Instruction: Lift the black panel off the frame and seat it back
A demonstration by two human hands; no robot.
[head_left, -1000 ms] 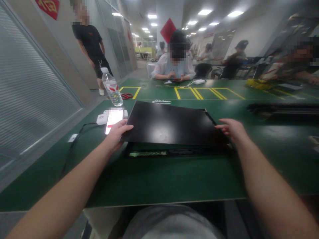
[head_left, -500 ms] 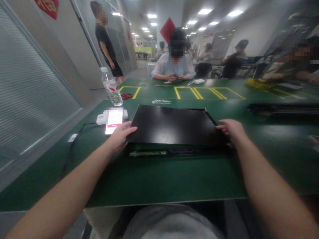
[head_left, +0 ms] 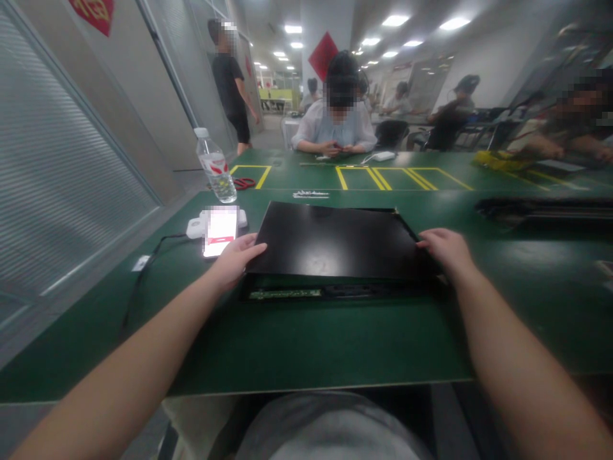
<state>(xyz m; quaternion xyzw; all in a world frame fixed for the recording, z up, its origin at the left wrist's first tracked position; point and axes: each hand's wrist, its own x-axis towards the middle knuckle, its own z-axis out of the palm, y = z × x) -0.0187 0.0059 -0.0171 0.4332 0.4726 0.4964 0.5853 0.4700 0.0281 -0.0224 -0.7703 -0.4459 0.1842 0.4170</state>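
Left hand (head_left: 235, 258) is holding black panel (head_left: 330, 243) by its left edge; right hand (head_left: 446, 250) is sitting at right edge, grip indeterminable. Green strip (head_left: 286, 294) is showing nearside.

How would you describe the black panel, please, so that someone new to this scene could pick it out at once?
On the green table, look between the left hand and right hand. The black panel is there over a dark frame, left edge in the left hand's grip. Unlike that frame, with its green strip along the near side, it is one smooth, glossy sheet.
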